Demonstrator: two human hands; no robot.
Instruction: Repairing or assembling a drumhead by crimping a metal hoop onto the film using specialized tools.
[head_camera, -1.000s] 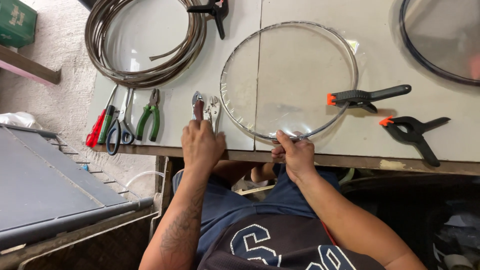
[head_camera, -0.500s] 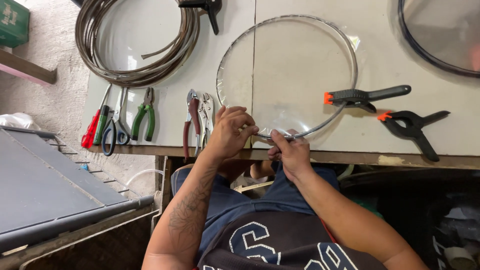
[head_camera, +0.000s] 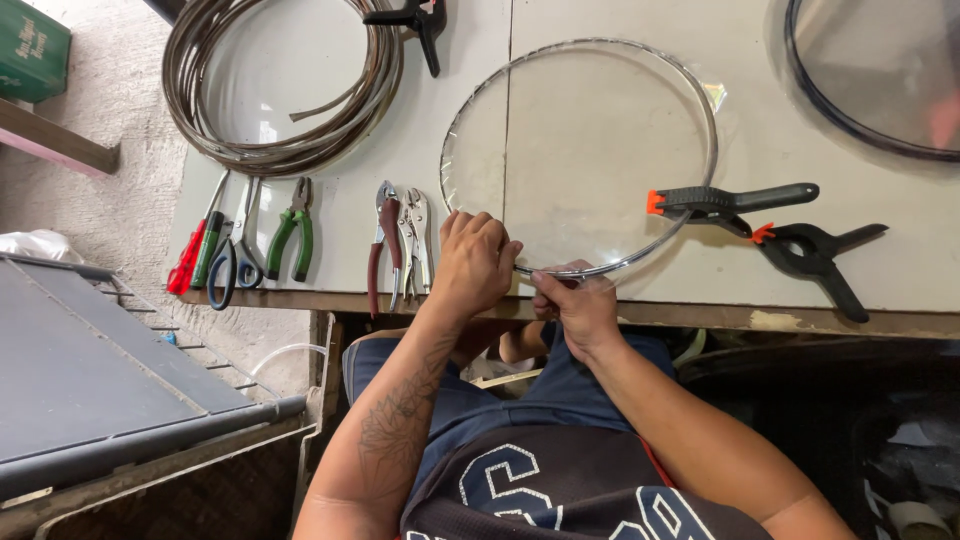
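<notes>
both hands on clear disc's metal rim (head_camera: 600, 268) at table (head_camera: 450, 150) edge: left hand (head_camera: 472, 262) grip closed on it, right hand (head_camera: 578, 305) pinching it; pliers (head_camera: 385, 245) just left

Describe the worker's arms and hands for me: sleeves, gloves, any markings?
Both arms are bare from the elbow down, with no gloves, watch or rings visible. The left hand sits at the end of a forearm carrying a dark, flower-like tattoo. The right hand and its forearm show no markings. The person wears a dark navy top with white lettering.
</notes>
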